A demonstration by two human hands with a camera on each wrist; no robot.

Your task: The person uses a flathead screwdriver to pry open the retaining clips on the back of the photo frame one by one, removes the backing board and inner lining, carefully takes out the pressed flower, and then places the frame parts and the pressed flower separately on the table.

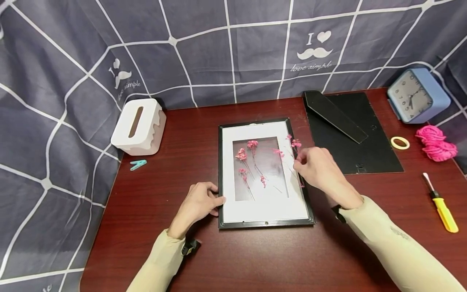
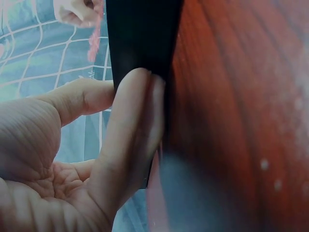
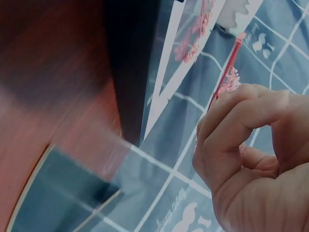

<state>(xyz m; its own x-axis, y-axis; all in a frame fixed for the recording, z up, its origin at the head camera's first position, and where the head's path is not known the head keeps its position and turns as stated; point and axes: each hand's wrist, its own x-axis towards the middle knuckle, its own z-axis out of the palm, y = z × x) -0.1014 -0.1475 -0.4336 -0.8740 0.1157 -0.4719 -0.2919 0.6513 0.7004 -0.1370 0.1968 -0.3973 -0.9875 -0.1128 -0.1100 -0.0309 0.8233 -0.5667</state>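
Observation:
A black-edged picture frame (image 1: 265, 223) with a white mat lies flat on the table. Several pink dried flower sprigs (image 1: 241, 154) are spread across its middle window. My left hand (image 1: 198, 202) grips the frame's left edge, thumb on top and fingers against the side; the left wrist view shows those fingers (image 2: 128, 116) touching the black edge. Above the frame's right side, my right hand (image 1: 318, 168) pinches a pink dried flower sprig (image 1: 296, 143). The right wrist view shows the sprig's red-pink part (image 3: 231, 65) sticking out past the curled fingers; the fingertips are hidden there.
Behind right lies a black backing board (image 1: 379, 121) with its stand. Farther right are a blue clock (image 1: 419, 95), a yellow ring (image 1: 400, 142), pink yarn (image 1: 435, 144) and a yellow-handled screwdriver (image 1: 444, 213). At left are a white tissue box (image 1: 140, 127) and a teal clip (image 1: 138, 164).

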